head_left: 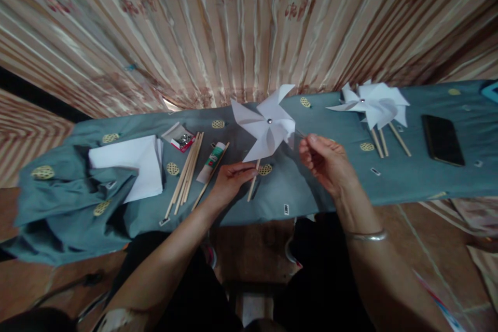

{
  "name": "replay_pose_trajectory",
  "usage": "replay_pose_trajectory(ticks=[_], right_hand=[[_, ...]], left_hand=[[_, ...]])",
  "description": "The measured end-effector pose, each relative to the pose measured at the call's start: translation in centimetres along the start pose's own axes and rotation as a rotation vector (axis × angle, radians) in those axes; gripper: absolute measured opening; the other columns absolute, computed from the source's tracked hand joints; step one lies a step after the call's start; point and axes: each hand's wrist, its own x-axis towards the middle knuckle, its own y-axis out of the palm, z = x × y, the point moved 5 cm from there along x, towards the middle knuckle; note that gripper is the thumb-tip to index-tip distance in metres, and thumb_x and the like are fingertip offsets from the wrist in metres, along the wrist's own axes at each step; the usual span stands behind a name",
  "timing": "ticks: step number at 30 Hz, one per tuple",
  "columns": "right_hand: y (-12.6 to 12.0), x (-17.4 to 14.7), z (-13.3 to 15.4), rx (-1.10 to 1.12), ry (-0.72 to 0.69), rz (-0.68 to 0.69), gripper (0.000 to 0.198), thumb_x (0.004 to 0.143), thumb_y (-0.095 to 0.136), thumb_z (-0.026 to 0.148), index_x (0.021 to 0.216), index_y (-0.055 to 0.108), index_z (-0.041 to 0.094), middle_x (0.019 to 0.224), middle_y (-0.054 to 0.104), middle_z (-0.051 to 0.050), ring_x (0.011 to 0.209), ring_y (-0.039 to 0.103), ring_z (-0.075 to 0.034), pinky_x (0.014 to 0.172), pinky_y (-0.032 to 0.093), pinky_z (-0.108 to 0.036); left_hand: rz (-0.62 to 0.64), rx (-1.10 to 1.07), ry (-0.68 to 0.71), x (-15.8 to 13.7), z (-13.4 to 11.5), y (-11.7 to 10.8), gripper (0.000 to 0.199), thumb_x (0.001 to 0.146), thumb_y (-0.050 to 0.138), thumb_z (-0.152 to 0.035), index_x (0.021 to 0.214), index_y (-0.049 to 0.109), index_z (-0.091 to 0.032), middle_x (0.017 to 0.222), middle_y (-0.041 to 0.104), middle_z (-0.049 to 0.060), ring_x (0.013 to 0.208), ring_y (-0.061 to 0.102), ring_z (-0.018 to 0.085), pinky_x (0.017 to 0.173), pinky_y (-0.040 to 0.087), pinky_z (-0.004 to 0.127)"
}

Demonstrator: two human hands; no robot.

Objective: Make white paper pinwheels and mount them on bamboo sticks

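Note:
A white paper pinwheel with a silver pin at its centre is held up over the cloth in front of me. Its wooden stick is pinched between the thumb and fingers of my left hand. Just right of the blades, my right hand is closed in a pinch. Something thin seems to stick out of its fingertips toward the pinwheel, too faint to name. Left of my left hand lie a glue stick, several wooden sticks and an open small box of metal pins.
Folded white paper sheets lie at the left, partly under bunched cloth. Several finished pinwheels are stacked at the right, beside a black phone. A green cloth covers the narrow table; a striped curtain hangs right behind it.

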Motion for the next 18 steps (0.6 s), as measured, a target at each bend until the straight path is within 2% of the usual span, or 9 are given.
replay_pose_trajectory(ticks=[3, 5, 7, 9, 13, 18], right_hand=[[-2.0, 1.0, 1.0, -0.034, -0.175, -0.127, 0.026, 0.058, 0.091, 0.040, 0.072, 0.075, 0.025, 0.072, 0.075, 0.002, 0.054, 0.059, -0.007, 0.049, 0.046, -0.019], [-2.6, 1.6, 0.9, -0.102, -0.244, -0.174, 0.027, 0.059, 0.090, 0.037, 0.078, 0.076, 0.025, 0.081, 0.077, 0.001, 0.065, 0.065, -0.010, 0.058, 0.052, -0.022], [-2.7, 2.0, 0.5, -0.167, -0.264, -0.170, 0.028, 0.060, 0.089, 0.037, 0.083, 0.076, 0.025, 0.086, 0.077, -0.001, 0.075, 0.069, -0.014, 0.070, 0.055, -0.027], [-2.3, 2.3, -0.1, -0.211, -0.250, -0.139, 0.030, 0.060, 0.089, 0.038, 0.084, 0.076, 0.025, 0.084, 0.077, -0.002, 0.078, 0.069, -0.016, 0.075, 0.055, -0.031], [-1.5, 2.3, -0.7, -0.254, -0.196, -0.105, 0.030, 0.056, 0.088, 0.041, 0.078, 0.075, 0.024, 0.071, 0.073, 0.001, 0.065, 0.063, -0.014, 0.066, 0.052, -0.029], [-0.8, 1.7, -1.0, -0.263, -0.124, -0.070, 0.027, 0.057, 0.087, 0.045, 0.066, 0.073, 0.023, 0.056, 0.063, 0.004, 0.051, 0.048, -0.009, 0.051, 0.038, -0.023]], left_hand=[[0.010, 0.000, -0.014, -0.1, 0.1, 0.0, 0.029, 0.066, 0.084, -0.039, 0.086, 0.081, -0.018, 0.082, 0.078, 0.006, 0.076, 0.067, 0.019, 0.081, 0.051, 0.033], [0.026, 0.006, -0.015, -0.1, 0.0, 0.1, 0.028, 0.067, 0.084, -0.038, 0.086, 0.082, -0.018, 0.081, 0.078, 0.006, 0.077, 0.067, 0.019, 0.082, 0.050, 0.033], [0.037, 0.019, -0.020, -0.1, 0.0, 0.2, 0.028, 0.067, 0.084, -0.038, 0.086, 0.081, -0.018, 0.081, 0.078, 0.006, 0.077, 0.067, 0.020, 0.083, 0.050, 0.034], [0.039, 0.022, -0.026, -0.1, 0.1, 0.2, 0.029, 0.066, 0.084, -0.039, 0.086, 0.082, -0.017, 0.080, 0.078, 0.006, 0.076, 0.067, 0.020, 0.082, 0.050, 0.034], [0.039, 0.015, -0.023, 0.0, 0.2, 0.2, 0.030, 0.066, 0.084, -0.039, 0.086, 0.082, -0.017, 0.081, 0.078, 0.007, 0.075, 0.067, 0.019, 0.079, 0.050, 0.033], [0.025, 0.034, -0.012, -0.1, 0.0, 0.1, 0.031, 0.067, 0.083, -0.040, 0.086, 0.081, -0.016, 0.080, 0.078, 0.006, 0.075, 0.067, 0.019, 0.078, 0.050, 0.032]])
